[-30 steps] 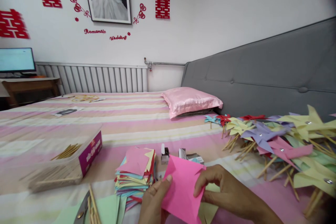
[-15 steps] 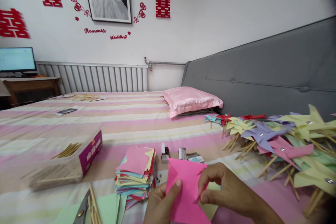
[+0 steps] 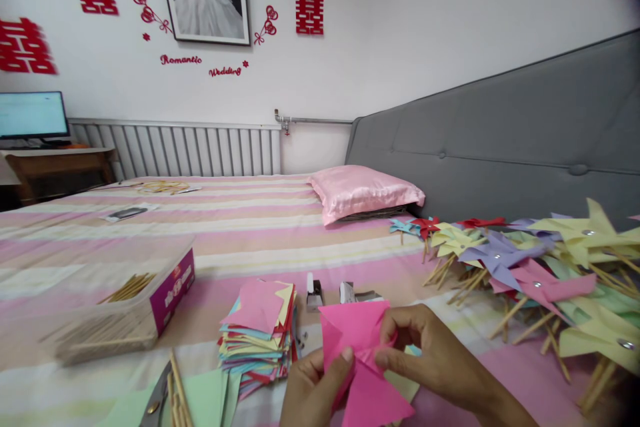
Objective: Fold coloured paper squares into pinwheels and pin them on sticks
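Note:
A bright pink paper square (image 3: 353, 327) with cut corners is held up in front of me, one of its points folded in toward the centre. My left hand (image 3: 317, 383) pinches its left side, thumb on the front near the middle. My right hand (image 3: 425, 353) is closed on a folded flap at the paper's right side, thumb and forefinger pressed together. Just left of my hands stands a stack of coloured paper pieces (image 3: 260, 340). Behind the pink paper sit two small opened boxes, one white and black (image 3: 314, 292). Tiny metal pins (image 3: 302, 339) lie beside the stack.
Finished paper pinwheels (image 3: 535, 280) on sticks are heaped at the right by the grey headboard (image 3: 495, 133). At left stands a clear plastic box (image 3: 173, 287) of sticks. Scissors (image 3: 156, 403), loose sticks (image 3: 179, 393) and green paper (image 3: 210, 397) lie at front left. A pink pillow (image 3: 367, 190) is farther back.
My right hand has brought a flap of the pink paper inward toward the centre. The paper has turned slightly, and its lower point now sticks out to the right.

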`<state>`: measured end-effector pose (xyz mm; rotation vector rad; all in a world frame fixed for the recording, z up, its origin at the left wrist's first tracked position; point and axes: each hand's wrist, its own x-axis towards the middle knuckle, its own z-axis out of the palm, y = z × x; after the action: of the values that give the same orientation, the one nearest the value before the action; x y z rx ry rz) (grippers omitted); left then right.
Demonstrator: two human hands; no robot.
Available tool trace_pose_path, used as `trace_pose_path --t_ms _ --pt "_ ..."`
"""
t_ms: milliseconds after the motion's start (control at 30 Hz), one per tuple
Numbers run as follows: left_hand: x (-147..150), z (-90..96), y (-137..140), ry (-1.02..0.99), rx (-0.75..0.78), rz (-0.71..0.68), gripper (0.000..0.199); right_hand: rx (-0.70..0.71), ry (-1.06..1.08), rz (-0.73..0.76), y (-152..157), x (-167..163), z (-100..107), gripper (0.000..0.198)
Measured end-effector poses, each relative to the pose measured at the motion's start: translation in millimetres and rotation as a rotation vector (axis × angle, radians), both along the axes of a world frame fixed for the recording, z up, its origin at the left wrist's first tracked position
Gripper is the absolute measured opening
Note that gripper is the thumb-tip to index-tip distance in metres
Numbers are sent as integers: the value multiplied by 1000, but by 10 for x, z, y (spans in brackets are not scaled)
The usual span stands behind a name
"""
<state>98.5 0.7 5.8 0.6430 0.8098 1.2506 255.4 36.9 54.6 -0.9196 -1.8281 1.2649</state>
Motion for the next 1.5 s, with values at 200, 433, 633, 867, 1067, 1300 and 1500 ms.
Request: trace_pose_path --t_ms 200,433,633,867,1067,1300,1500 --pt "4 35 -15 22 37 -4 37 -2 -22 -33 -6 -26 13 13" --pt "-5 44 -32 92 70 18 39 68 -109 -65 -14 -47 36 11" --pt "6 117 -54 186 86 65 45 119 -193 -91 -37 -58 63 11" --pt "7 63 -37 256 80 108 47 137 -251 -96 -62 -60 70 10" --pt "16 -30 0 322 68 124 45 125 -266 -75 -71 -76 104 8" --pt "36 -45 4 310 50 206 36 91 -118 -78 -98 -93 148 14" --pt "20 -129 33 324 105 179 28 46 -11 -90 -71 -97 102 37"
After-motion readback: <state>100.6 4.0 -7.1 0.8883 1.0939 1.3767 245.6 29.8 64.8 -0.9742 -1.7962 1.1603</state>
